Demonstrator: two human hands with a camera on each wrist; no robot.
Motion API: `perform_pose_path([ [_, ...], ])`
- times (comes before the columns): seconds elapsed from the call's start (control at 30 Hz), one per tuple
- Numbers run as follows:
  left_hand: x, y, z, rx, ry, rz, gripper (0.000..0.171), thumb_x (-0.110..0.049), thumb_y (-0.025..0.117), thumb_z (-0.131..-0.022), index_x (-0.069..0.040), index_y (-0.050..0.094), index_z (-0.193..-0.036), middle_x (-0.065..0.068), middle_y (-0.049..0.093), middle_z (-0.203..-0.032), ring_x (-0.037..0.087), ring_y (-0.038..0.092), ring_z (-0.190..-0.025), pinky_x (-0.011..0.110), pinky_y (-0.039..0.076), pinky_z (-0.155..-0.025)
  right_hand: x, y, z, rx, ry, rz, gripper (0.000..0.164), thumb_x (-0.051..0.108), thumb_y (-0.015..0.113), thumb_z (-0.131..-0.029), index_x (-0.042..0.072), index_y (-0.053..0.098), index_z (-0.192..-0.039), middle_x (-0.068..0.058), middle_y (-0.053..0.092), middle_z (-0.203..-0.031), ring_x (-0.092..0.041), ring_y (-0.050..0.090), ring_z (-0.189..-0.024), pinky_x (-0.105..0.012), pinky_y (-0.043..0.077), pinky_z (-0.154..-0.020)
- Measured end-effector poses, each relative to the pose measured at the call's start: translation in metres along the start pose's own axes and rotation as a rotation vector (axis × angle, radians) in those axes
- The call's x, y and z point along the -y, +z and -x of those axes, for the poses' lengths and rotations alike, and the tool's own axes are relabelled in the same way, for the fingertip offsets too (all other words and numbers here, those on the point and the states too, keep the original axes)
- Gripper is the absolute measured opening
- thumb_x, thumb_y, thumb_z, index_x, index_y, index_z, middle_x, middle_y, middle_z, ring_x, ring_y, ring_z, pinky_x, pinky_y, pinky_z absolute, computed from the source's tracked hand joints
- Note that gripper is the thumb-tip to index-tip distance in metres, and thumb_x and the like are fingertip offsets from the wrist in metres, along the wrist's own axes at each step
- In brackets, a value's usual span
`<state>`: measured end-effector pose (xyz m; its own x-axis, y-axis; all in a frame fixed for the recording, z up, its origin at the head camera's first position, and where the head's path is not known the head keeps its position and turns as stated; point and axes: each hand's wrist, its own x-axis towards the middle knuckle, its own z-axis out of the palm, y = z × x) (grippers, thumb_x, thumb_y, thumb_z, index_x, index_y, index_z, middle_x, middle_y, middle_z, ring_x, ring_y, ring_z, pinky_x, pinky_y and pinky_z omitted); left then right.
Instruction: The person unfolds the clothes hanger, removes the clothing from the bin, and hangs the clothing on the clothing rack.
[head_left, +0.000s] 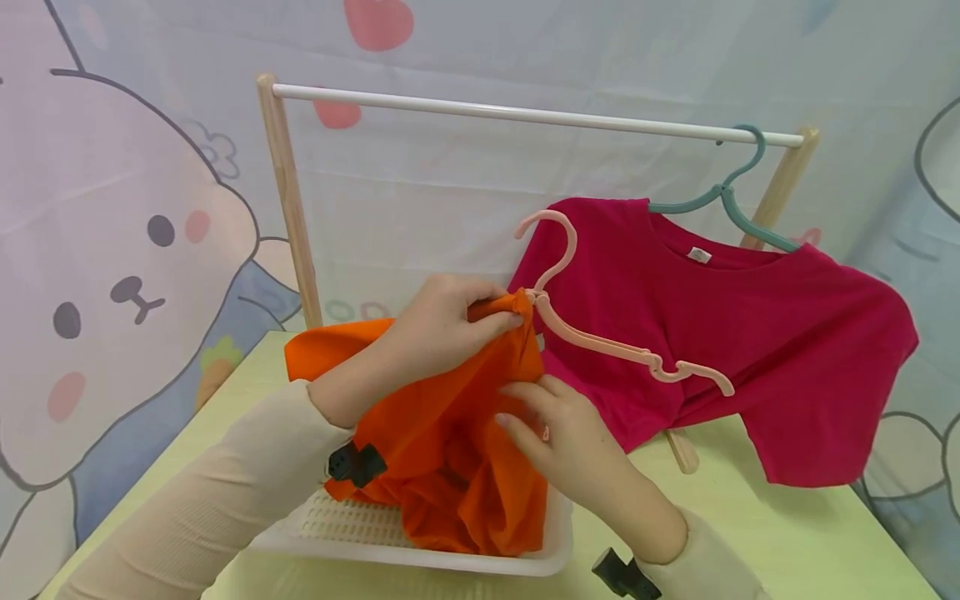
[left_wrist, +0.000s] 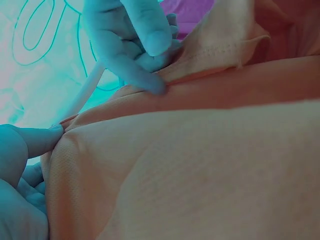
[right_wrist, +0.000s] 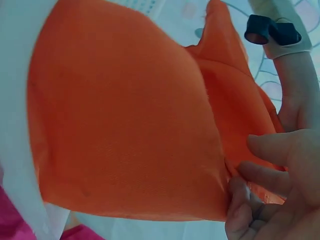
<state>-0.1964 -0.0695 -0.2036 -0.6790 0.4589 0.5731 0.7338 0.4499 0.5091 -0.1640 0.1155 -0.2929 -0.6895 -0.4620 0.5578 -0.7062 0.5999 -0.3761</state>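
Note:
My left hand [head_left: 450, 325] pinches the edge of an orange garment [head_left: 450, 433] between thumb and fingers. Right at that pinch is the centre of a peach hanger [head_left: 600, 342]; its hook points up and one arm stretches out to the right. The hanger's other arm is hidden, apparently by the cloth. Lower down, my right hand [head_left: 566, 433] is at the garment's right side, thumb and forefinger apart. In the right wrist view, some fingers [right_wrist: 240, 200] of that hand touch the garment's edge. Folds of the garment hang into a white basket [head_left: 558, 533].
A clothes rack with a white rail [head_left: 480, 108] and wooden posts [head_left: 288, 200] stands behind. From its right end, a magenta T-shirt [head_left: 712, 317] hangs on a teal hanger [head_left: 742, 221]. The basket sits on a pale green table [head_left: 780, 542]; a patterned curtain [head_left: 480, 42] covers the back.

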Motion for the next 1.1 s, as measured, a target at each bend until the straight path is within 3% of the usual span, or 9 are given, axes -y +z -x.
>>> perform_pose_path([
  [0.13, 0.000, 0.000, 0.000, -0.011, -0.017, 0.014, 0.013, -0.011, 0.069, -0.089, -0.002, 0.073, -0.098, 0.005, 0.067, -0.080, 0.016, 0.052, -0.064, 0.024, 0.050, -0.061, 0.001, 0.001, 0.001, 0.020, 0.063, 0.112, 0.028, 0.023, 0.076, -0.084, 0.008, 0.067, -0.105, -0.001, 0.059, -0.091, -0.010, 0.050, -0.075, -0.024, 0.050, -0.067],
  [0.33, -0.004, 0.000, 0.001, -0.027, -0.027, 0.010, 0.013, -0.012, 0.070, -0.089, -0.003, 0.074, -0.098, 0.004, 0.066, -0.078, 0.016, 0.051, -0.064, 0.024, 0.049, -0.060, 0.000, 0.006, 0.001, 0.091, 0.205, 0.182, 0.048, 0.040, 0.083, -0.074, 0.007, 0.058, -0.099, 0.001, 0.051, -0.086, -0.011, 0.048, -0.075, -0.026, 0.048, -0.068],
  [0.6, -0.011, 0.004, 0.001, -0.039, -0.032, 0.017, 0.013, -0.013, 0.070, -0.089, -0.003, 0.073, -0.097, 0.003, 0.067, -0.077, 0.016, 0.053, -0.065, 0.025, 0.051, -0.062, -0.003, 0.016, 0.003, 0.095, 0.199, 0.185, 0.056, 0.042, 0.085, -0.070, 0.005, 0.054, -0.099, -0.001, 0.049, -0.089, -0.014, 0.048, -0.080, -0.029, 0.048, -0.069],
  [0.73, -0.013, 0.005, 0.001, -0.036, -0.042, 0.025, 0.013, -0.012, 0.070, -0.089, -0.002, 0.073, -0.097, 0.004, 0.067, -0.077, 0.016, 0.054, -0.066, 0.025, 0.051, -0.063, -0.005, 0.018, 0.004, 0.082, 0.168, 0.170, 0.049, 0.030, 0.084, -0.073, 0.004, 0.055, -0.101, -0.002, 0.051, -0.092, -0.014, 0.049, -0.081, -0.030, 0.050, -0.073],
  [0.9, -0.011, 0.002, 0.002, -0.045, -0.054, 0.036, 0.015, -0.012, 0.070, -0.089, -0.002, 0.073, -0.100, 0.005, 0.069, -0.081, 0.017, 0.054, -0.066, 0.025, 0.051, -0.063, -0.008, 0.017, 0.007, 0.067, 0.150, 0.109, 0.024, 0.013, 0.076, -0.078, 0.006, 0.060, -0.094, 0.000, 0.054, -0.092, -0.011, 0.050, -0.080, -0.028, 0.052, -0.072],
  [1.1, -0.003, -0.005, 0.005, -0.069, -0.094, 0.021, 0.022, -0.013, 0.069, -0.090, -0.003, 0.072, -0.109, 0.006, 0.072, -0.093, 0.018, 0.059, -0.076, 0.027, 0.054, -0.069, -0.013, 0.008, 0.015, 0.002, 0.124, -0.048, 0.012, 0.000, 0.067, -0.079, 0.009, 0.064, -0.086, 0.002, 0.060, -0.082, -0.010, 0.052, -0.072, -0.024, 0.051, -0.064],
])
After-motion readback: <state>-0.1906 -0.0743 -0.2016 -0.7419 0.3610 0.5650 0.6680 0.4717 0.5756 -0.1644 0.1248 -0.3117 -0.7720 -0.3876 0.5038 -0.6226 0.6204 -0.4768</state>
